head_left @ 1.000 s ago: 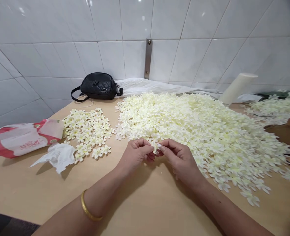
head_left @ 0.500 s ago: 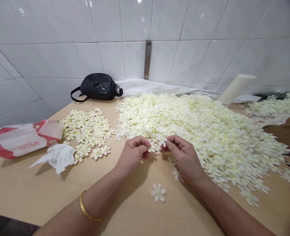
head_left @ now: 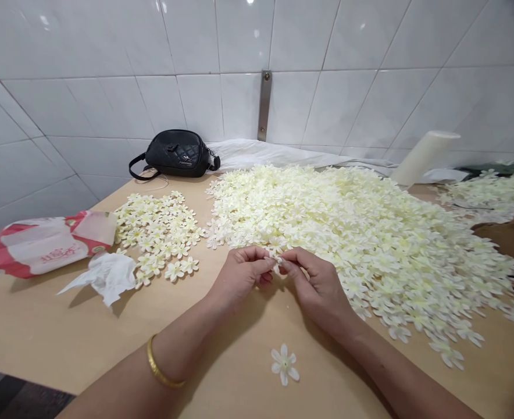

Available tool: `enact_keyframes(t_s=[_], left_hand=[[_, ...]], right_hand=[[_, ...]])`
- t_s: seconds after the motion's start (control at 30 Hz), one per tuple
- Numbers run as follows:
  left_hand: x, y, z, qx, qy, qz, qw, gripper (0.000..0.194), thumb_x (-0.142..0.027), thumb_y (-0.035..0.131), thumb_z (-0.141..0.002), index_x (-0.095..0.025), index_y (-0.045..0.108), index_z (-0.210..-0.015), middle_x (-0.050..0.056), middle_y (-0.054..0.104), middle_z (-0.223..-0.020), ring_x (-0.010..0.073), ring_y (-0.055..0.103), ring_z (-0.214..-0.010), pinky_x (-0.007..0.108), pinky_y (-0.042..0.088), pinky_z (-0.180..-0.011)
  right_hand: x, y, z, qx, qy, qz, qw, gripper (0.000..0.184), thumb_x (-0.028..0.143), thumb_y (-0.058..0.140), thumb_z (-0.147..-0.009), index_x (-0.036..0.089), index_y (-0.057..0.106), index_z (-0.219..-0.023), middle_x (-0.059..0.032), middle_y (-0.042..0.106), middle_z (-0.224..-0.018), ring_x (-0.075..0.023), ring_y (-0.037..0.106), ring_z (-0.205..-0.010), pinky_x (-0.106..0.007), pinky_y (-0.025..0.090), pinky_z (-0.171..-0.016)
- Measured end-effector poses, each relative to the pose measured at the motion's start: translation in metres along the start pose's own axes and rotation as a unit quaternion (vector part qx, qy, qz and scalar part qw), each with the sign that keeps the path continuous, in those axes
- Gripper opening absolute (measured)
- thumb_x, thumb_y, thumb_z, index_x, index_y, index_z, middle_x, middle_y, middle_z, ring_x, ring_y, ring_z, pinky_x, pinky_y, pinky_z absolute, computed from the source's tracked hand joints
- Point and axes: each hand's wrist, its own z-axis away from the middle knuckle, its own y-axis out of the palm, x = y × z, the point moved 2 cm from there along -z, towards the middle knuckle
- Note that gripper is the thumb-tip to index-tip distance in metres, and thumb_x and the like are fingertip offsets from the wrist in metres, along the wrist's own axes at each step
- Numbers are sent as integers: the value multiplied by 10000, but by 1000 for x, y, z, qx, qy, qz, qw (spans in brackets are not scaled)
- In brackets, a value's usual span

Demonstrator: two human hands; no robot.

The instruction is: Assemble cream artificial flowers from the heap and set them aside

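as i look down, a white glazed tile wall (head_left: 86, 75) rises ahead of me, with a narrow steel strip (head_left: 264, 105) fixed upright on it, and a light wooden tabletop (head_left: 65, 326) spreads out below. a huge, loose heap of cream-white fabric flowers (head_left: 348, 238) covers the middle and right of the table, a smaller heap of the same flowers (head_left: 156, 235) lies to its left, and a third heap (head_left: 488, 192) sits at the far right. along the far edge are a black quilted leather waist bag (head_left: 174, 154), a rumpled white cloth (head_left: 257, 154) and a tilted cream cylinder (head_left: 425, 157). on the left lie a red-and-white tissue packet (head_left: 47, 244) and a crumpled white tissue (head_left: 109, 276).

my left hand (head_left: 242, 276), with a gold bangle (head_left: 163, 364) on its wrist, and my right hand (head_left: 316, 285) are clenched close together at the near edge of the big heap, both pinching a small cream flower (head_left: 278, 262). it sits between my fingertips, pointing up and away from me, but they hide too much to show its long axis. a single five-petalled flower (head_left: 284, 364) lies flat on the bare wood, well apart from the heaps, near my right forearm.
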Motion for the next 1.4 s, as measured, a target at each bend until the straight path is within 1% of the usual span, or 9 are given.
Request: enact_keyframes(t_s=[0.13, 0.3, 0.4, 0.53, 0.67, 0.77, 1.0, 1.17, 1.4], left_hand=[[-2, 0, 1, -16, 22, -19, 999, 155, -235, 656, -602, -132, 552, -554, -7, 504, -443, 75, 452, -430, 226, 343, -496], [-4, 2, 3, -12, 26, -49, 998, 168, -235, 664, -595, -133, 546, -532, -12, 487, -436, 73, 436, -422, 224, 339, -475], [-4, 1, 3, -30, 37, -95, 994, 220, -276, 652, -625, -128, 537, -510, -6, 485, -431, 72, 437, -423, 216, 333, -468], [1, 0, 0, -18, 1, -54, 998, 299, -391, 605, -672, -118, 560, -559, 5, 497, -458, 74, 454, -420, 221, 359, -478], [6, 1, -4, 44, -31, 53, 997, 296, -398, 604, -676, -110, 572, -616, 21, 526, -523, 89, 489, -469, 236, 400, -510], [7, -1, -4, 37, -27, 95, 994, 195, -271, 671, -620, -121, 547, -603, 10, 533, -525, 86, 492, -487, 235, 409, -535], [-3, 1, 0, 28, 17, -23, 999, 201, -284, 652, -633, -131, 543, -563, 15, 546, -507, 81, 478, -474, 225, 375, -538], [-7, 5, 4, 59, 34, -66, 995, 184, -273, 632, -648, -130, 557, -560, 21, 553, -523, 91, 492, -498, 231, 374, -559], [-7, 1, 2, 26, 49, -80, 995, 203, -310, 629, -652, -132, 567, -578, 23, 549, -515, 89, 477, -482, 220, 369, -520]], right_hand=[[-3, -1, -2, -12, 50, -66, 996, 177, 298, 433, -825, 168, 547, -790, -15, 572, -687, -135, 533, -642, -244, 417, -582], [3, 1, -2, 14, 18, -54, 998, 123, 249, 500, -787, 170, 570, -851, -17, 593, -727, -140, 545, -679, -250, 425, -622], [2, -4, -2, -39, 14, -20, 999, 120, 212, 468, -806, 177, 580, -776, -5, 578, -684, -130, 528, -641, -243, 414, -601], [-2, -9, -2, -125, -52, 34, 990, 116, 181, 487, -788, 187, 602, -796, -36, 570, -764, -156, 533, -715, -277, 429, -657], [1, -2, 0, -83, -148, 105, 980, 211, 130, 465, -782, 197, 633, -891, -70, 562, -827, -183, 522, -790, -323, 431, -693], [4, 2, 2, -44, -173, 115, 977, 210, 134, 468, -783, 202, 637, -887, -76, 565, -846, -192, 515, -822, -346, 424, -721], [0, -6, -5, -78, -71, 19, 994, 167, 188, 430, -827, 185, 587, -883, -61, 570, -838, -171, 529, -797, -303, 423, -712], [-3, -6, -7, -27, 4, 3, 1000, 138, 230, 435, -827, 176, 554, -782, -22, 547, -745, -142, 512, -696, -261, 400, -639], [1, -12, -6, -55, 13, 12, 998, 147, 246, 448, -812, 183, 505, -692, 6, 497, -659, -135, 477, -636, -252, 371, -606]])
